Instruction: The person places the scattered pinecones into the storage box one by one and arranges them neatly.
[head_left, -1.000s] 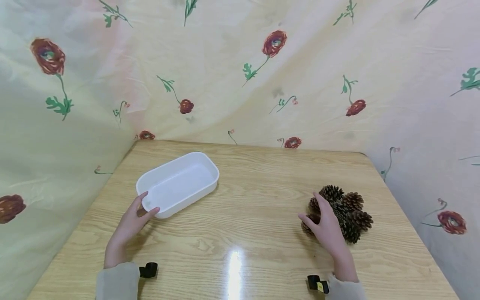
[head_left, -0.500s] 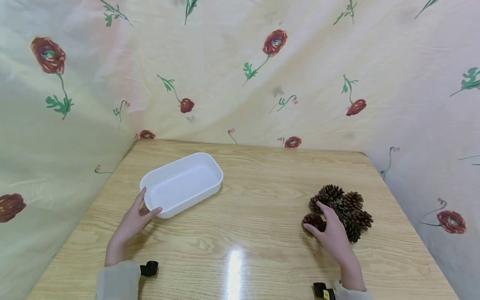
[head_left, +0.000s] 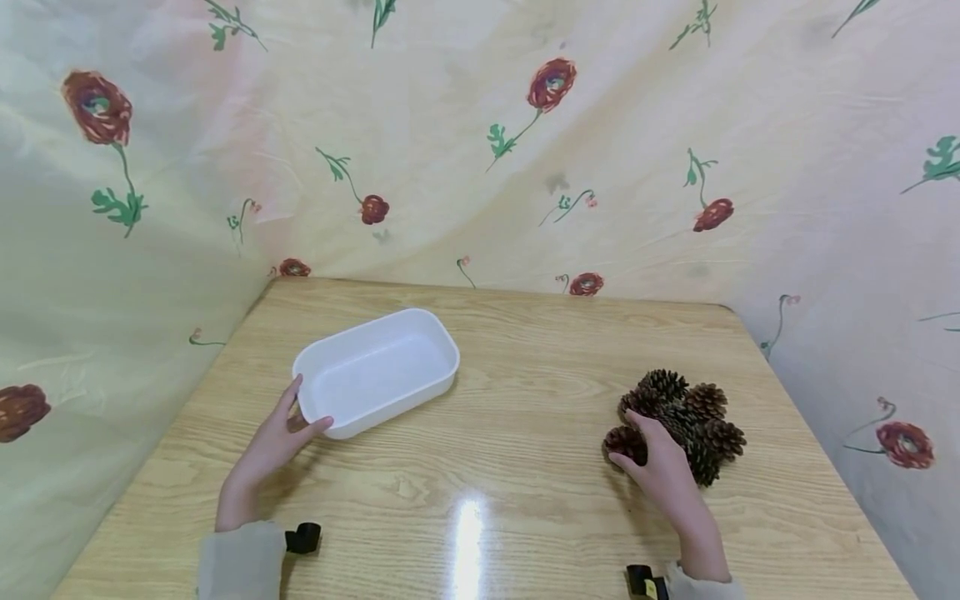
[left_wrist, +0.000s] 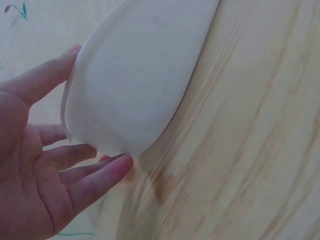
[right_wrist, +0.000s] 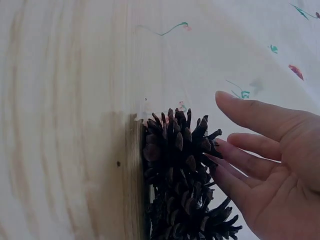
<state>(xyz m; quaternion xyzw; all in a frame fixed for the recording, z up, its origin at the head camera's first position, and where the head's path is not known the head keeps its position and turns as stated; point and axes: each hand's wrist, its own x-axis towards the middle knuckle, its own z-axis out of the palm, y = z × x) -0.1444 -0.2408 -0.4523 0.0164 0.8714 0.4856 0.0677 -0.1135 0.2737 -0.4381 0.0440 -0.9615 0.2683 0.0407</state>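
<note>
A white rectangular tray [head_left: 378, 371] lies on the left of the table. My left hand [head_left: 266, 446] holds its near-left end, the thumb and fingers spread around the rim. In the left wrist view, thumb and fingertips touch opposite sides of the tray [left_wrist: 135, 75]. On the right, my right hand [head_left: 667, 479] reaches around a brown pine cone [head_left: 624, 443] at the left edge of a pile of several pine cones [head_left: 708, 404]. The right wrist view shows the thumb apart from the pine cone [right_wrist: 177, 145], with fingers close beside it; contact is unclear.
A wooden table [head_left: 480, 375] lies under everything, with a bright light reflection near its front. Cloth with printed red flowers [head_left: 450, 150] surrounds the back and sides. A black wrist camera [head_left: 303, 538] sits by the left sleeve.
The tray has slid to the right, my left hand moving with it. My right hand has come down and shifted slightly right, beside the left pine cone.
</note>
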